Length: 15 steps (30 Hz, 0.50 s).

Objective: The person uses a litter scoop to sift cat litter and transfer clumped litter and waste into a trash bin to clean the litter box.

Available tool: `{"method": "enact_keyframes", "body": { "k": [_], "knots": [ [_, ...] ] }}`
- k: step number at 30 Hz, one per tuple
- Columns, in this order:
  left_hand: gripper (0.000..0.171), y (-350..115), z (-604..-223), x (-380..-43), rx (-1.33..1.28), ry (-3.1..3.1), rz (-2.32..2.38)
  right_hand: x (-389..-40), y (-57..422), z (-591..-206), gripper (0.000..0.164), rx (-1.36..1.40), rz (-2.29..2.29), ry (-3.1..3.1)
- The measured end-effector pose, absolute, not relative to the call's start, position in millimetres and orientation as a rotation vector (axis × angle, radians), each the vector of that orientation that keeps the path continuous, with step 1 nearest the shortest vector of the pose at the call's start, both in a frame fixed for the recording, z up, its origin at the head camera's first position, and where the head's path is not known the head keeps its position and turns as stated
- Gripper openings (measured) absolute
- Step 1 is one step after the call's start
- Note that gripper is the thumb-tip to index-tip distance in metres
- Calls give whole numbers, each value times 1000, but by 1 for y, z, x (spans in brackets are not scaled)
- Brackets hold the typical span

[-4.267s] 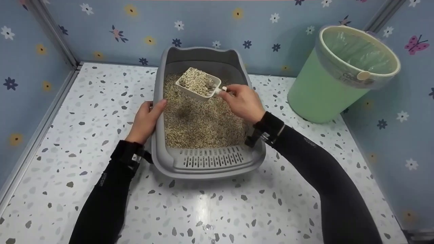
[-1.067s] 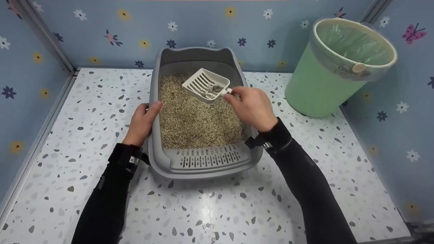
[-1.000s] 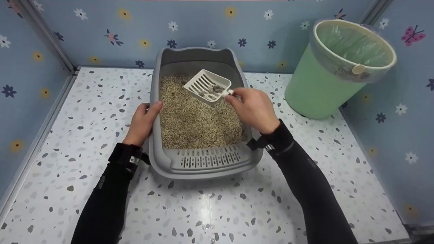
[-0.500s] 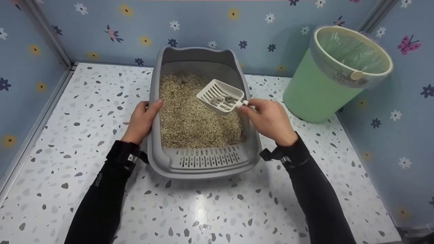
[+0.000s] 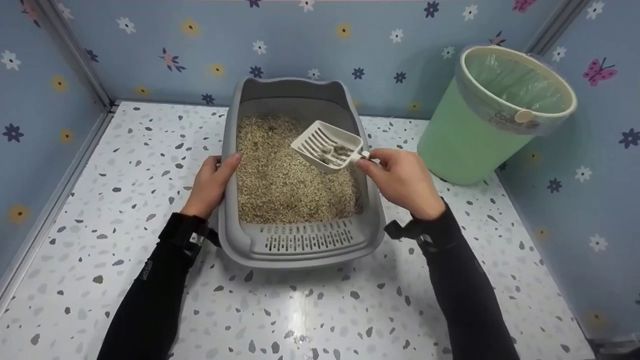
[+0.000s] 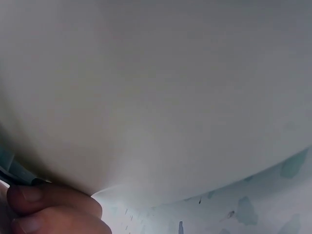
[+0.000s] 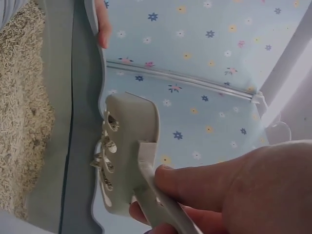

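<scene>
A grey litter box [image 5: 305, 258] stands on the speckled surface, holding pale brown pellet litter [image 5: 280, 185]. My left hand [image 5: 206, 186] grips its left rim, thumb over the edge. In the left wrist view my curled fingers [image 6: 58, 207] are at the box's smooth outer wall [image 6: 161, 97]. With thumb and fingers, my right hand [image 5: 402, 177] pinches the handle of a cream slotted litter scoop [image 5: 346, 137]. The scoop is held over the right part of the litter, with a few greyish clumps in it. In the right wrist view, bits poke through the slots of the scoop [image 7: 134, 136].
A green trash can [image 5: 460, 135] with a clear liner and cream rim stands at the back right. Flowered blue panels [image 5: 310, 35] enclose the back and sides. The white speckled surface [image 5: 300, 310] extends around the box.
Earlier the scoop was heaped with pellets; now only a few clumps lie in it. My right hand has carried it right and toward me. The left hand keeps its grip on the rim.
</scene>
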State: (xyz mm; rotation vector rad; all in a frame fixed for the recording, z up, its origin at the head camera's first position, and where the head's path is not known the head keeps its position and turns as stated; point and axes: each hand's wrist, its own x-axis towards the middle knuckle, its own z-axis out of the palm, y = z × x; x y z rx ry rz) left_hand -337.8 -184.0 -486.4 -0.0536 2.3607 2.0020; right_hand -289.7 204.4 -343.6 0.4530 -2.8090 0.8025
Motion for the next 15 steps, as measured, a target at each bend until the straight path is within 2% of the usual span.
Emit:
{"method": "enact_keyframes", "body": {
  "k": [7, 15],
  "knots": [
    [91, -184, -487, -338, -64, 2342, 1988, -303, 193, -348, 28, 450, 896, -2850],
    [92, -184, -485, -339, -53, 2351, 1994, -315, 231, -319, 31, 337, 879, -2822]
  ]
}}
